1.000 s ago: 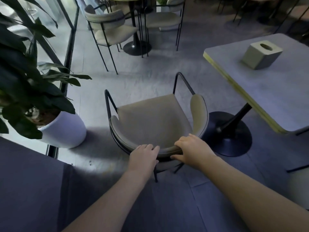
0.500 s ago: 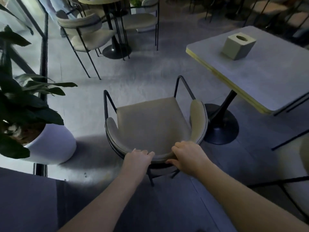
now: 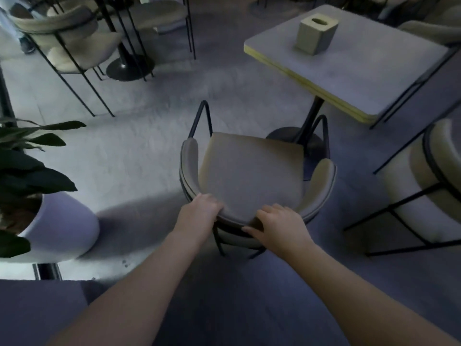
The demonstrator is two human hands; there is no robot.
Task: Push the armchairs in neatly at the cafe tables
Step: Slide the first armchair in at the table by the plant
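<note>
Gripping the curved backrest of the beige armchair (image 3: 252, 176), both hands are clenched over its top rim: the left hand (image 3: 199, 213) holds the rim left of centre with fingers curled over onto the seat side, and the right hand (image 3: 279, 226) holds the rim right of centre, thumb against the outer face of the backrest. To the left of the grip, a white planter (image 3: 64, 228) with dark leaves stands on the floor, well apart from the chair. Ahead of the grip, the seat faces the square grey table (image 3: 354, 71); the chair's front edge lies just beside the black pedestal base (image 3: 296, 136), and the seat is not yet under the tabletop. A tissue box (image 3: 316, 33) sits on the tabletop beyond the grip. To the right of the grip, a second armchair (image 3: 424, 186) stands near, apart from the held chair. Far ahead-left, another armchair (image 3: 67, 38) stands at a separate table.
</note>
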